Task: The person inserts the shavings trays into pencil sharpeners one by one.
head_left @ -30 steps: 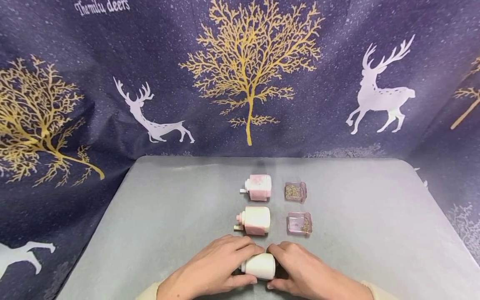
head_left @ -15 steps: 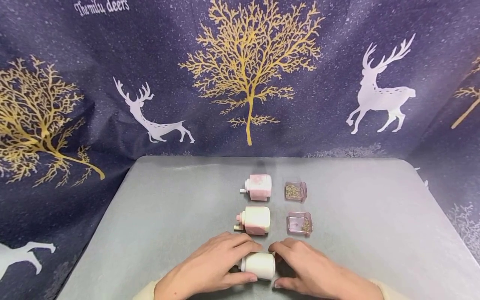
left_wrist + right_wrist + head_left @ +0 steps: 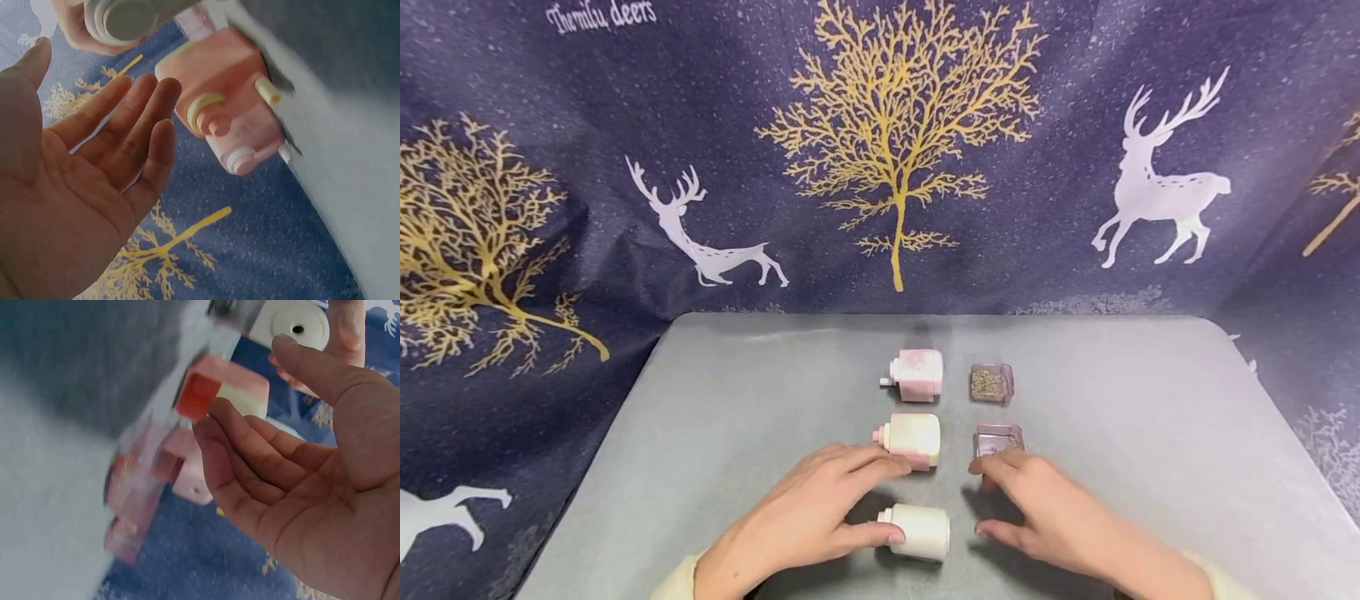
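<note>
A cream hand-crank pencil sharpener (image 3: 922, 532) lies on the table nearest the person. My left hand (image 3: 816, 508) arches over its left end with fingers spread, the thumb tip at its side; whether the thumb touches it I cannot tell. My right hand (image 3: 1048, 512) hovers just right of it, holding nothing, fingertips overlapping the near pink drawer (image 3: 997, 432) in the head view. A cream-and-pink sharpener (image 3: 913, 437) lies behind, partly covered by the left fingers. Beyond it is a white-and-pink sharpener (image 3: 920, 373). In the right wrist view, the cream-and-pink sharpener (image 3: 247, 394) has an open drawer slot.
A far pink see-through drawer (image 3: 991, 384) with shavings sits right of the farthest sharpener. The grey table (image 3: 737, 375) ends at a dark blue cloth (image 3: 1037, 275) printed with deer and trees.
My right hand has moved away from the cream sharpener, right and forward toward the near drawer. My left hand has loosened and shifted slightly left and forward. The sharpener stays put.
</note>
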A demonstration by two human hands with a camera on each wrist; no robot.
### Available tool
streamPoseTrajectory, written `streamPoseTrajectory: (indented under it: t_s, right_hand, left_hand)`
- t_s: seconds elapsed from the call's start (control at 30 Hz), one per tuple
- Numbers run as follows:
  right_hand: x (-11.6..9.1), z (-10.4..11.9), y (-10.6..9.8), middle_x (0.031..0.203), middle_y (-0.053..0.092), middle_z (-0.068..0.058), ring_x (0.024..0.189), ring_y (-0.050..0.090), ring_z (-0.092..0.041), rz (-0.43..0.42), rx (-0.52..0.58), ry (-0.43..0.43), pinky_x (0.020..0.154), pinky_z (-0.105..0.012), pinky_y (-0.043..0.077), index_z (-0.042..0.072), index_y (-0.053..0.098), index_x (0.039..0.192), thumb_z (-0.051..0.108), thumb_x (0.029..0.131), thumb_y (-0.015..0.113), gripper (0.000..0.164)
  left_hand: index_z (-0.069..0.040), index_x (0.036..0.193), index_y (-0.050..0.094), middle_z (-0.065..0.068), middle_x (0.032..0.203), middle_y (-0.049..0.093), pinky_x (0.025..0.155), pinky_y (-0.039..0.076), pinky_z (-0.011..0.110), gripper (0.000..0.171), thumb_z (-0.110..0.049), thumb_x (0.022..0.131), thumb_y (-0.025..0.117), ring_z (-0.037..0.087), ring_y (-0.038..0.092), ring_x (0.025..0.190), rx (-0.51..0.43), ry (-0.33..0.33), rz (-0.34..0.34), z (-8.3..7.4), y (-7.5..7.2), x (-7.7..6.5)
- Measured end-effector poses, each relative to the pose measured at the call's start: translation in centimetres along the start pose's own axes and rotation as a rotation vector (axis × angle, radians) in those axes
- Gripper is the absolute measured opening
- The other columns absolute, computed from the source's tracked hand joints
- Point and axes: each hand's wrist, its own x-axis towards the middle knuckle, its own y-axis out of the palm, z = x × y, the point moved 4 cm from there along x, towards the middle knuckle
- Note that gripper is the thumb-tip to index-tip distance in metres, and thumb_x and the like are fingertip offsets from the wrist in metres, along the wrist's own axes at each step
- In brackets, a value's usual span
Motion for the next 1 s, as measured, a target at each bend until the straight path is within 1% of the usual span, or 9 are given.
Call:
streamPoseTrajectory:
  t_s: [0.07,0.13,0.2,0.3,0.43,0.5,0.57,0.83,1.0]
  right_hand:
    - [-0.1,-0.5,-0.6,0.091,0.062,0.008,0.087,0.06,-0.01,-0.018,-0.004,0.007,0.075,-0.033,0.056,0.008,0.063,0.11,0.034,0.07,0.083,0.052]
    - [-0.1,-1.0,-1.1,0.088,0.062,0.008,0.083,0.06,-0.01,-0.031,-0.011,0.021,0.073,-0.032,0.056,0.008,0.062,0.108,0.034,0.07,0.083,0.051]
    - [-0.2,-1.6,-1.5,0.087,0.062,0.008,0.08,0.06,-0.01,-0.035,-0.024,0.044,0.07,-0.032,0.056,0.008,0.062,0.108,0.034,0.07,0.083,0.05]
    - [-0.4,-2.4,-2.0,0.088,0.064,0.005,0.08,0.061,-0.012,-0.023,-0.041,0.09,0.071,-0.034,0.056,0.006,0.062,0.11,0.035,0.071,0.083,0.053]
    - [-0.6,-3.3,-2.6,0.091,0.066,0.002,0.083,0.062,-0.013,-0.019,-0.062,0.139,0.074,-0.036,0.056,0.006,0.062,0.11,0.037,0.07,0.083,0.055]
    - [-0.7,-3.6,-2.9,0.09,0.066,0.002,0.082,0.062,-0.013,-0.028,-0.068,0.156,0.072,-0.036,0.056,0.008,0.062,0.109,0.037,0.07,0.084,0.053]
    - [-0.8,-3.9,-3.2,0.088,0.066,0.003,0.081,0.062,-0.013,-0.036,-0.065,0.172,0.071,-0.036,0.056,0.01,0.061,0.108,0.037,0.069,0.084,0.052]
    - [-0.9,-5.0,-3.8,0.086,0.067,0.003,0.079,0.062,-0.015,-0.026,-0.075,0.227,0.071,-0.038,0.055,0.009,0.061,0.11,0.038,0.069,0.085,0.056]
    - [-0.8,-5.5,-3.8,0.087,0.068,0.001,0.079,0.064,-0.015,-0.02,-0.057,0.235,0.07,-0.038,0.056,0.008,0.061,0.111,0.037,0.067,0.086,0.058]
  left_hand:
    - [-0.039,0.143,0.045,-0.017,0.136,0.05,0.096,0.045,0.036,0.061,-0.064,0.089,0.055,0.005,0.047,0.121,-0.002,-0.013,-0.014,0.3,-0.3,0.1]
    - [-0.041,0.141,0.048,-0.019,0.133,0.05,0.095,0.045,0.034,0.058,-0.064,0.088,0.056,0.005,0.048,0.12,-0.003,-0.031,-0.026,0.6,-0.6,0.1]
    - [-0.036,0.136,0.054,-0.019,0.129,0.052,0.096,0.045,0.034,0.054,-0.063,0.089,0.056,0.005,0.049,0.117,0.007,-0.035,-0.043,0.8,-0.9,0.2]
    - [-0.027,0.129,0.06,-0.018,0.124,0.053,0.096,0.045,0.034,0.052,-0.061,0.089,0.059,0.005,0.052,0.114,0.021,-0.037,-0.063,1.3,-1.1,0.3]
    - [-0.023,0.127,0.061,-0.014,0.123,0.055,0.095,0.046,0.034,0.051,-0.056,0.088,0.064,0.005,0.054,0.111,0.025,-0.027,-0.092,1.7,-1.4,0.5]
    - [-0.022,0.127,0.061,-0.013,0.124,0.055,0.094,0.047,0.035,0.051,-0.054,0.087,0.066,0.006,0.054,0.111,0.019,-0.025,-0.101,1.8,-1.5,0.6]
    - [-0.023,0.127,0.061,-0.014,0.125,0.055,0.094,0.047,0.034,0.052,-0.056,0.087,0.064,0.006,0.054,0.111,0.019,-0.029,-0.103,2.0,-1.6,0.6]
    - [-0.021,0.128,0.061,-0.014,0.123,0.055,0.091,0.049,0.033,0.054,-0.053,0.085,0.068,0.004,0.053,0.111,-0.009,-0.056,-0.116,2.9,-1.9,1.0]
    - [-0.021,0.13,0.06,-0.015,0.124,0.054,0.091,0.049,0.032,0.056,-0.054,0.086,0.067,0.003,0.051,0.112,-0.022,-0.085,-0.114,3.7,-1.8,1.4]
